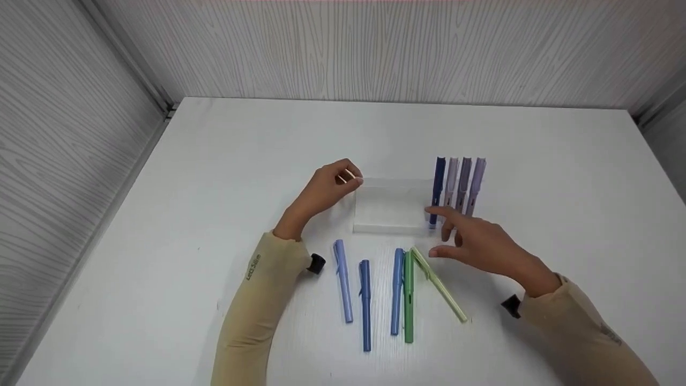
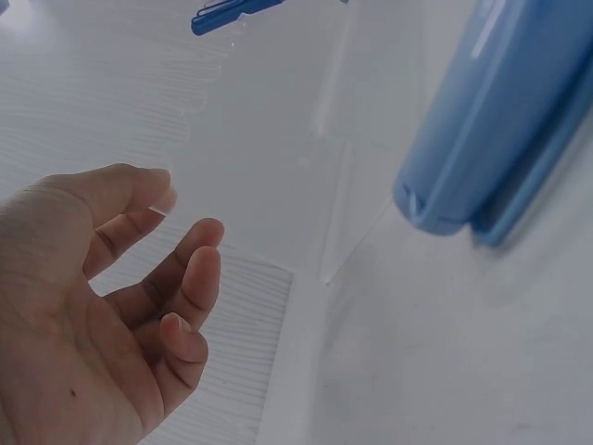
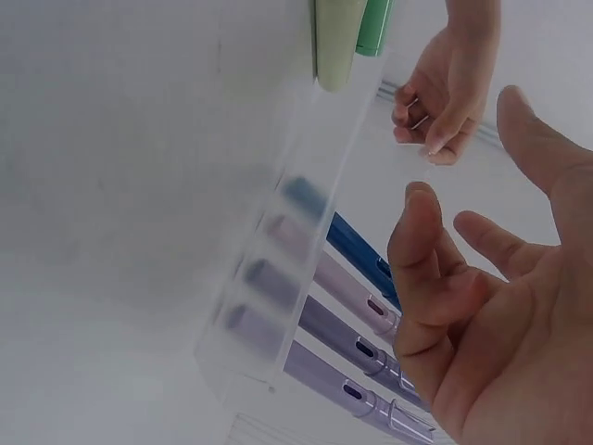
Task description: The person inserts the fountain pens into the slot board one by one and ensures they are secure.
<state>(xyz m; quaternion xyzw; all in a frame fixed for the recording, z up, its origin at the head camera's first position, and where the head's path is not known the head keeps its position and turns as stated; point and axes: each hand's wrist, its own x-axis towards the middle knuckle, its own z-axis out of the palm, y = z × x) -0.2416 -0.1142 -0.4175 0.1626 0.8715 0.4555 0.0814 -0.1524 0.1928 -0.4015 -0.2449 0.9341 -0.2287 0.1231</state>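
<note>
A clear plastic pen stand point(image 1: 383, 227) stands mid-table, its upper left corner pinched between the thumb and index finger of my left hand point(image 1: 328, 186). At the stand's right end a dark blue pen point(image 1: 439, 177), a pale pink pen point(image 1: 452, 174), a grey-purple pen point(image 1: 464, 176) and a lilac pen point(image 1: 477, 177) lean upright in a row. My right hand point(image 1: 474, 242) is in front of these pens, fingers spread and holding nothing. Its index fingertip overlaps the dark blue pen in the head view. In the right wrist view, the pens' lower ends show through the stand's frosted front point(image 3: 306, 158).
Loose pens lie before the stand: a periwinkle pen point(image 1: 343, 281), a dark blue one point(image 1: 366, 305), a mid-blue one point(image 1: 397, 292), a green one point(image 1: 409, 297) and a slanting pale green one point(image 1: 442, 287). Grey wood-grain panels point(image 1: 375, 51) border the white table point(image 1: 257, 139).
</note>
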